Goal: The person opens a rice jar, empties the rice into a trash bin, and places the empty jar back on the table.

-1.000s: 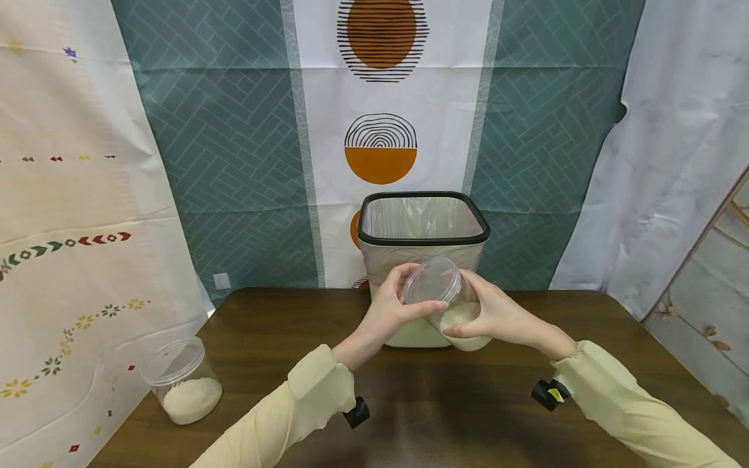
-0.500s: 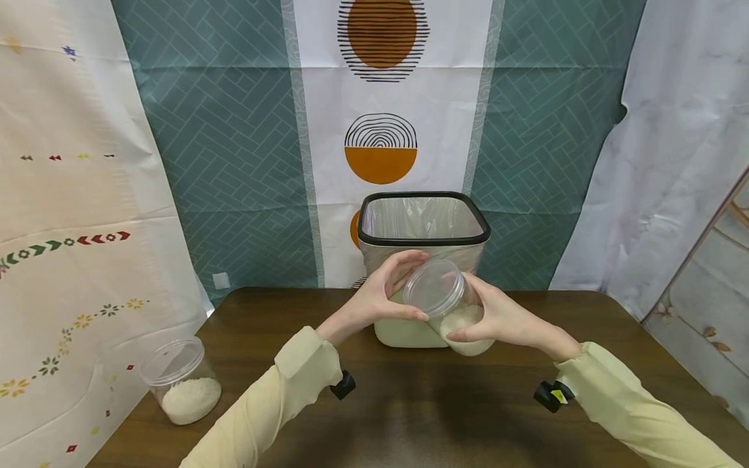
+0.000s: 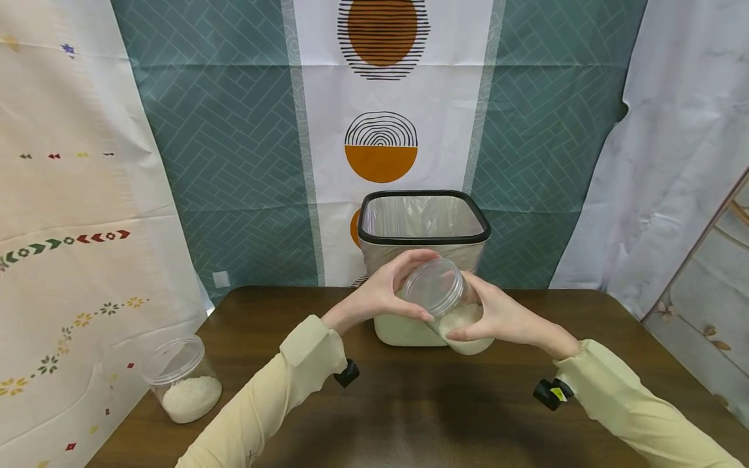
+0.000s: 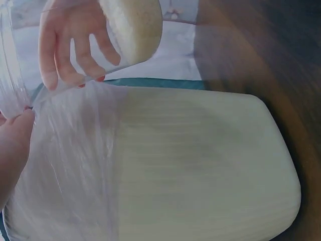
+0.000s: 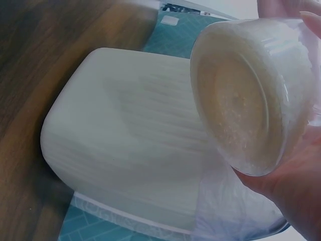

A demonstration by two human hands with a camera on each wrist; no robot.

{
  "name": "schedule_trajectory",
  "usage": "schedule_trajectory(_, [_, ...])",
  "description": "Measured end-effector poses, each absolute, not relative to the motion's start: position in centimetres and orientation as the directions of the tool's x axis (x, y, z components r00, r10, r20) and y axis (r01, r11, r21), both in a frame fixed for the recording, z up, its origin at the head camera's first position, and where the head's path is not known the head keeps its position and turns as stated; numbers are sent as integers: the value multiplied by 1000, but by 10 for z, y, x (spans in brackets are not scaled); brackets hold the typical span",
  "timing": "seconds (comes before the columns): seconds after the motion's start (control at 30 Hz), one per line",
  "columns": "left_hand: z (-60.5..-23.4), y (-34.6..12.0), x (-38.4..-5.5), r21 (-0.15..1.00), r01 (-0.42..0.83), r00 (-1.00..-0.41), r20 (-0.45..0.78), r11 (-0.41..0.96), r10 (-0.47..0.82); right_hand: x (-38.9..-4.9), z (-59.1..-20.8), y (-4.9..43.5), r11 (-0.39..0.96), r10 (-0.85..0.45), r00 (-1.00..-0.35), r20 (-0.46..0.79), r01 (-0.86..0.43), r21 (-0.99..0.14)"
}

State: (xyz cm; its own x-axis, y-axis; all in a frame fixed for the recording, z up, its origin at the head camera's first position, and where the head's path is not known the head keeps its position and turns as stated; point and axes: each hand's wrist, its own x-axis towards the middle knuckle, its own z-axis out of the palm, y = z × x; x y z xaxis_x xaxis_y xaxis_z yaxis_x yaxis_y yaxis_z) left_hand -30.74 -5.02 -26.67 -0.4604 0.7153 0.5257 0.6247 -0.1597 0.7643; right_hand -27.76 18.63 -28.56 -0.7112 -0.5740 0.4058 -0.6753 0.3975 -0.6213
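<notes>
A clear plastic jar (image 3: 462, 317) part-filled with white, rice-like grains is held tilted above the table, in front of the bin. Its round clear lid (image 3: 432, 286) faces up and to the left. My right hand (image 3: 508, 315) grips the jar's body from the right, and its fingers show through the clear wall in the left wrist view. Around the lid's left side curves my left hand (image 3: 380, 292), thumb at the near edge and fingers at the far edge. The right wrist view shows the jar's base (image 5: 233, 100) with grains against it.
A pale bin (image 3: 404, 330) with a black rim and a clear liner stands behind the hands. Another lidded jar (image 3: 190, 398) of white grains sits on the brown table (image 3: 281, 390) at the left. Patterned cloths (image 3: 234, 162) hang behind and beside the table.
My left hand loosened and drew back left from the lid, then came back onto it with the fingers set farther round. The right hand and the jar moved only slightly.
</notes>
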Motion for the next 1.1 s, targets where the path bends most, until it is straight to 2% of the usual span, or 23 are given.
schedule_trajectory(0.27, [-250, -51, -286, 764, 636, -473, 500, -113, 725, -278, -287, 185, 381, -580, -712, 395, -666, -642])
schedule_trajectory(0.47, [-253, -50, -286, 762, 641, -499, 502, -88, 706, -277, -286, 185, 405, -570, -711, 413, -680, -612])
schedule_trajectory(0.7, [-275, -46, -302, 764, 645, -582, 495, -4, 645, -278, -287, 186, 433, -554, -716, 424, -684, -587])
schedule_trajectory(1.1, [-278, -38, -287, 719, 647, -735, 501, 252, 457, -279, -293, 183, 442, -525, -724, 447, -681, -584])
